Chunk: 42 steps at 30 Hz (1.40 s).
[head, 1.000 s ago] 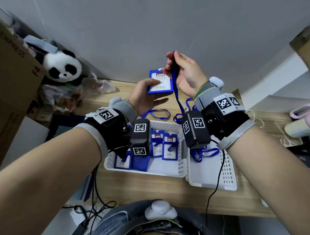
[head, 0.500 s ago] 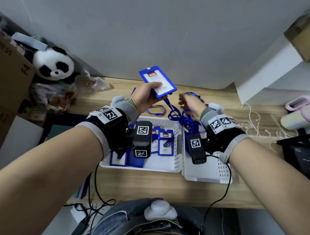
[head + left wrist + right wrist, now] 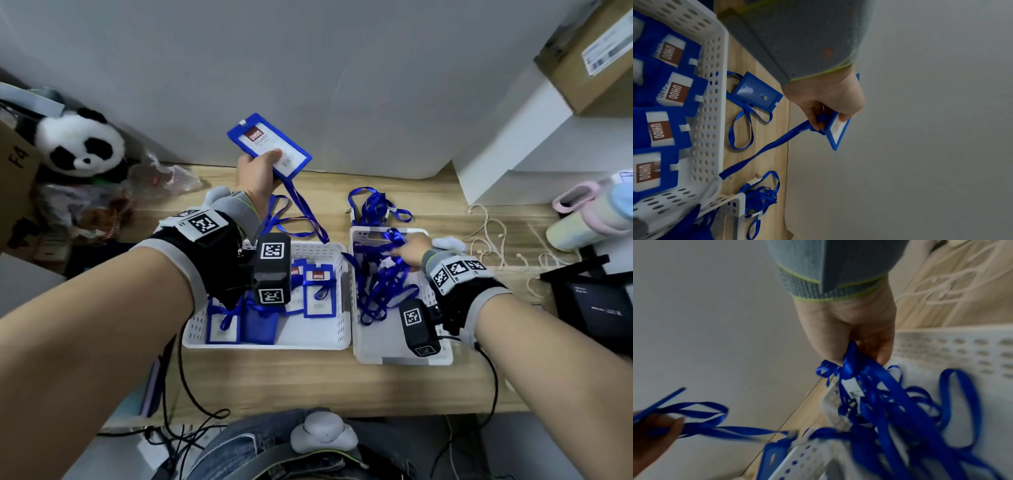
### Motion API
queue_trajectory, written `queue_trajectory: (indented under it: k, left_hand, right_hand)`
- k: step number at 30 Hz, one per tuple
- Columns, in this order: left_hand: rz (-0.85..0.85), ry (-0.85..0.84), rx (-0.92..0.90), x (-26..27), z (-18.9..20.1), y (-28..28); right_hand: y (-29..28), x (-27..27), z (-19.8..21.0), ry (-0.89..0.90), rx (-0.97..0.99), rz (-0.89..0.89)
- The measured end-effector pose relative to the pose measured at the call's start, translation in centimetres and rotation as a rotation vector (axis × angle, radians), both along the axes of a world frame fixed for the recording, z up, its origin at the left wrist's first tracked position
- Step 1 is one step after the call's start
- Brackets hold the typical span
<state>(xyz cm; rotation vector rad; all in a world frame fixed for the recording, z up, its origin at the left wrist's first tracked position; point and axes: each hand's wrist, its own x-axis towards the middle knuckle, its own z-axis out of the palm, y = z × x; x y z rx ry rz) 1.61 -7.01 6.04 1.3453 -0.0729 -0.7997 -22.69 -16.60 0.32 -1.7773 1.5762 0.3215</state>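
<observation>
My left hand (image 3: pixel 262 168) holds a blue ID badge holder (image 3: pixel 270 145) up in front of the wall, thumb on its white card. In the left wrist view the same hand (image 3: pixel 828 105) pinches the badge holder (image 3: pixel 838 131) at its lower edge, and the badge's blue lanyard (image 3: pixel 766 147) trails down to the table. My right hand (image 3: pixel 406 251) is down in the right white basket (image 3: pixel 404 359) and grips a tangled bunch of blue lanyards (image 3: pixel 383 277). The right wrist view shows the lanyards (image 3: pixel 890 402) gathered between thumb and fingers (image 3: pixel 851 344).
The left white basket (image 3: pixel 267 344) holds several blue badge holders (image 3: pixel 318 291). A loose lanyard (image 3: pixel 373 205) and another badge holder (image 3: pixel 754 91) lie on the wooden table behind the baskets. A panda plush (image 3: pixel 82 144) sits far left. A cream cord (image 3: pixel 493 236), a bottle (image 3: pixel 589 212) and a black device (image 3: pixel 596 305) are at the right.
My right hand let go of the strap near the raised badge, dropped into the right basket and took hold of the lanyard bunch. My left hand kept the badge and tilted it.
</observation>
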Motion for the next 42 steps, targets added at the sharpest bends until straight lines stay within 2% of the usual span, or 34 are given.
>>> queue_trajectory:
  k: [2,4,6,8,11,14,17,20,22,26,29,31,37,40,42]
  left_hand:
    - [-0.001,0.001,0.007,0.2,-0.1,0.0]
    - [-0.017,0.005,0.0,0.1,0.0,-0.1]
    - [-0.047,0.012,-0.016,-0.1,0.2,-0.1]
    - [-0.079,0.025,-0.036,-0.3,0.6,-0.1]
    - [-0.124,0.051,-0.083,-0.6,1.3,-0.2]
    - [-0.153,0.041,-0.124,-0.7,2.3,-0.1]
    - [-0.141,0.006,-0.136,-0.2,3.0,0.1]
    - [-0.1,-0.024,-0.115,1.0,3.0,0.8]
    - [-0.067,-0.023,-0.102,1.8,2.4,1.4]
    - [-0.062,0.018,-0.079,1.7,1.2,1.6]
    - [-0.131,0.059,-0.102,0.5,1.3,1.0]
    - [-0.193,0.083,-0.13,-0.5,1.8,0.5]
    - [-0.292,0.125,-0.21,-2.6,3.3,-0.6]
    - [-0.282,0.146,-0.238,-2.8,3.6,-0.7]
    - [-0.263,0.15,-0.245,-2.6,3.7,-0.7]
  right_hand:
    - [-0.5,-1.0,0.1,0.22,0.046,0.136]
    - [-0.5,-1.3,0.1,0.348,0.059,0.234]
    - [-0.7,-0.8,-0.2,0.298,0.012,0.21]
    - [-0.7,0.6,-0.5,0.099,-0.098,0.15]
    - [0.6,4.1,1.0,-0.163,-0.062,0.279]
    - [2.2,7.0,1.6,-0.162,0.104,0.332]
    - [2.7,7.5,0.5,-0.082,0.13,0.312]
    - [2.7,6.5,0.0,-0.245,0.208,0.143]
    - [2.3,5.7,0.2,-0.303,0.146,0.153]
    - [1.8,4.5,1.1,-0.254,-0.113,0.396]
    - [2.2,4.8,1.8,-0.022,-0.198,0.586]
    - [2.6,5.2,2.0,0.073,-0.216,0.645]
    - [3.4,5.6,1.3,0.086,-0.102,0.62]
    - [3.4,5.2,1.1,0.016,0.041,0.485]
    - [3.1,4.8,0.9,0.013,0.071,0.425]
